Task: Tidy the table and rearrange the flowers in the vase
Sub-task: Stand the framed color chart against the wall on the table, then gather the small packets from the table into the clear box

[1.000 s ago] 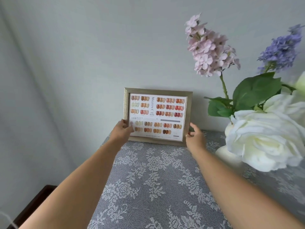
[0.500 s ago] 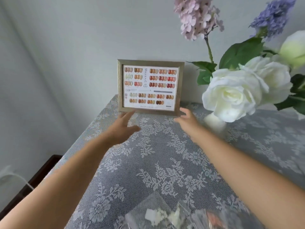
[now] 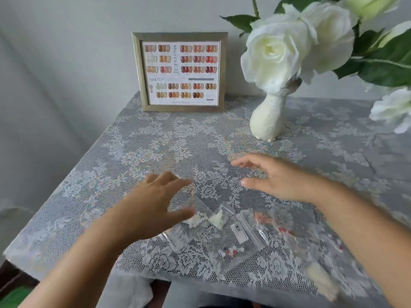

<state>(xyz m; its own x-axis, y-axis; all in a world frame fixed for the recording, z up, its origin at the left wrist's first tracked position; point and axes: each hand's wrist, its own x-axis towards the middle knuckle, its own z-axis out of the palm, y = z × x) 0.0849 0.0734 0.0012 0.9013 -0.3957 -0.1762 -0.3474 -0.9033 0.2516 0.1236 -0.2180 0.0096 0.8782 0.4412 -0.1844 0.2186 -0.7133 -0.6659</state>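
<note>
A framed nail-colour chart (image 3: pixel 180 72) stands upright against the wall at the back of the table. To its right a white vase (image 3: pixel 268 117) holds large white roses (image 3: pixel 278 50) with green leaves. Several small clear plastic bags (image 3: pixel 242 227) with tiny pieces inside lie scattered near the table's front edge. My left hand (image 3: pixel 153 203) hovers open over the leftmost bags, fingers spread. My right hand (image 3: pixel 273 178) is open too, just behind the bags, holding nothing.
A grey lace tablecloth (image 3: pixel 155 147) covers the table, whose left edge falls away to a grey wall. Another white bloom (image 3: pixel 393 107) hangs low at the right edge. A dark wooden piece (image 3: pixel 13 274) shows below the front left corner.
Both hands let go of the frame and drew back toward the front of the table. The view tilted down, bringing the plastic bags into sight; the lilac and blue flowers left the view.
</note>
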